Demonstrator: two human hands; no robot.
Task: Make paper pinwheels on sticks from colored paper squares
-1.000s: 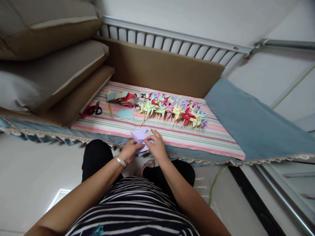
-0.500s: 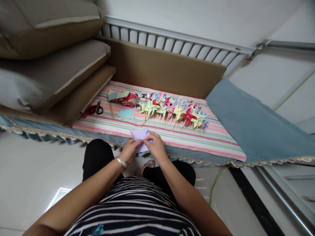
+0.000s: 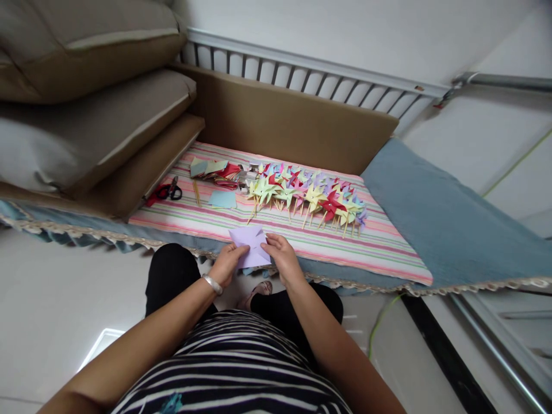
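Note:
Between my hands is a square of lilac paper [image 3: 253, 237], with slits running in from its corners. My left hand [image 3: 227, 261] pinches its left side, thumb on top. At the right edge, my right hand [image 3: 282, 257] grips the sheet between thumb and fingers. The paper is held above the front edge of the bed, over my lap. Beyond it, several finished paper pinwheels [image 3: 314, 196] on thin sticks lie in a colourful row. A light blue paper square [image 3: 222, 199] rests on the striped cloth [image 3: 207, 221].
At the left lie scissors [image 3: 170, 190] with dark handles, a few thin sticks [image 3: 196, 193] and a pile of coloured paper [image 3: 218, 171]. Large cushions [image 3: 103, 126] are stacked on the left. A brown board [image 3: 284, 118] stands along the back, before a metal rail.
My right hand has moved right, from the paper's middle to its right edge. More of the lilac sheet shows, lying flatter. My left hand keeps its hold.

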